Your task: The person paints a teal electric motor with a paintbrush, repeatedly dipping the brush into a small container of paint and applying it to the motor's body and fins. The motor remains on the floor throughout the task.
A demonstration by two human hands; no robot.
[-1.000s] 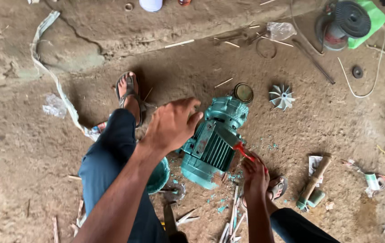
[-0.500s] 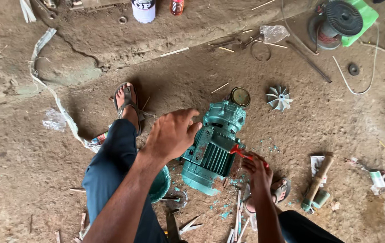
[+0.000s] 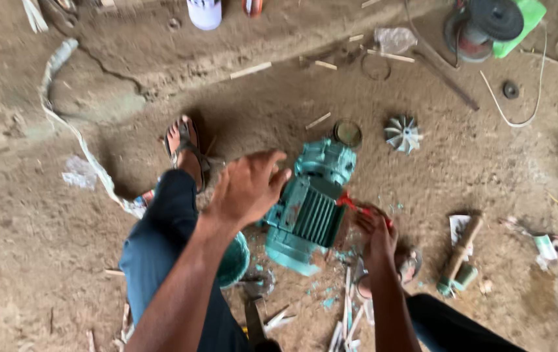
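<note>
The ribbed teal cast-metal electric motor (image 3: 310, 212) lies on the dirt floor (image 3: 44, 215) between the person's legs. The left hand (image 3: 247, 189) hovers spread above its casing, while the right hand (image 3: 377, 236) pinches a red-handled tool (image 3: 350, 202) against the side. Bracing the casing would probably steady the tool.

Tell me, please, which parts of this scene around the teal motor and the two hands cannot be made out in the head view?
- Red-handled tool: its tip is hidden between the teal motor and the right hand.
- Right hand grip: blurred, fingers not separable.
- Left hand: it covers the motor's near side, so contact is unclear.
- White container: cut off by the top edge.
- Green bowl-like thing: mostly behind the left forearm.
</note>
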